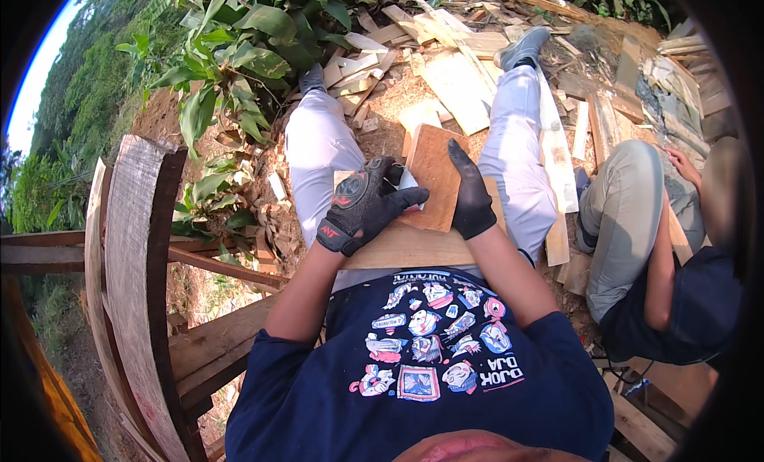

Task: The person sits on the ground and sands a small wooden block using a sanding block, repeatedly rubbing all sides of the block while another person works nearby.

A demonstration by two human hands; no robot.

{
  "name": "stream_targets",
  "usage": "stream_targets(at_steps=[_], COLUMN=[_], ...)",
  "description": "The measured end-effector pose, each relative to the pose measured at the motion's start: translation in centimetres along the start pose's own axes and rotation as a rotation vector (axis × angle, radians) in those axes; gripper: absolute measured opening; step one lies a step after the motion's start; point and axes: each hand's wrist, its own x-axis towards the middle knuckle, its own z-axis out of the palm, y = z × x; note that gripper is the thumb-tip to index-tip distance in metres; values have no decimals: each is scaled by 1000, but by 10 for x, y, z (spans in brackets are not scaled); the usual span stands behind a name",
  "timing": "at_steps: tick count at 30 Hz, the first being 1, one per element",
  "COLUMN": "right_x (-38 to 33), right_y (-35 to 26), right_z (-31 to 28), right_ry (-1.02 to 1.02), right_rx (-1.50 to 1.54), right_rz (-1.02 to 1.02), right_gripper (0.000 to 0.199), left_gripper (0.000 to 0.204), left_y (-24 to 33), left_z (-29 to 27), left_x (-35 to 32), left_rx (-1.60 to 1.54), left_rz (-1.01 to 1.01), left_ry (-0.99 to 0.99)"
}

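I sit with a pale wooden board (414,247) across my lap. On it lies a smaller reddish-brown wooden piece (434,171). My left hand (362,207), in a black glove with red marks, is closed around a small light-coloured object (408,181) pressed against the piece's left edge; what the object is I cannot tell. My right hand (471,195), in a plain black glove, lies flat with fingers extended on the piece's right edge, holding it down.
Wood offcuts (454,80) and sawdust cover the ground ahead of my feet. A curved plank structure (131,263) stands at my left, with leafy plants (231,56) beyond. Another person (660,255) sits close on my right.
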Motion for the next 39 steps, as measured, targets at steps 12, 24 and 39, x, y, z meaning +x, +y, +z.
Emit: stream_targets(at_steps=[12, 24, 39], right_x=[-3, -5, -2], right_y=[-3, 2, 3], right_z=[2, 4, 5], right_ry=[21, 33, 33], right_rx=[35, -20, -4], right_rz=[36, -54, -101], right_gripper=[49, 43, 43], left_gripper=[30, 30, 31], left_y=[-32, -11, -16], left_z=[-5, 3, 17], left_x=[12, 24, 19], left_rx=[-50, 356, 153], left_rz=[333, 34, 325], left_ry=[39, 167, 325])
